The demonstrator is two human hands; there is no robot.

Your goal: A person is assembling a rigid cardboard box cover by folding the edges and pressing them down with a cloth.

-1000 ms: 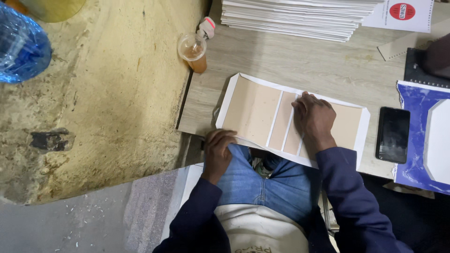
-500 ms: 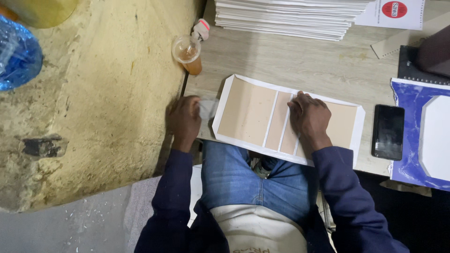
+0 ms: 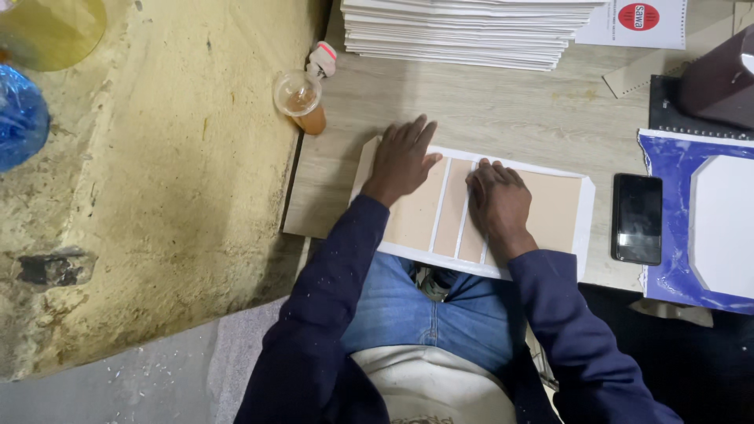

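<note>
Pressing, left hand: the left hand was laid flat, fingers spread and open, on the left panel of the book cover; nothing was gripped, the sheet was only held down, apparently to keep it from sliding.
Pressing, right hand: the right hand was set with fingers curled and knuckles up on the narrow middle strips; nothing was seen enclosed in it, and its fingertips were bent onto the board, likely so the strips were rubbed into place.
Book cover: a white sheet carrying tan cardboard panels, two wide and two narrow, was placed at the near edge of the table, just above the person's lap, tilted slightly.
Stack: a thick pile of white sheets was kept at the far edge, well apart from the hands, presumably as stock within reach.
Label: a white card with a round red mark was seen beside the pile, at the top right.
Phone: a black phone was laid face up just beside the cover's right edge.
Blue sheet: a blue and white cut sheet was placed right of the phone.
Cup: a clear plastic cup with brownish contents stood at the table's left corner, away from the work.
</note>
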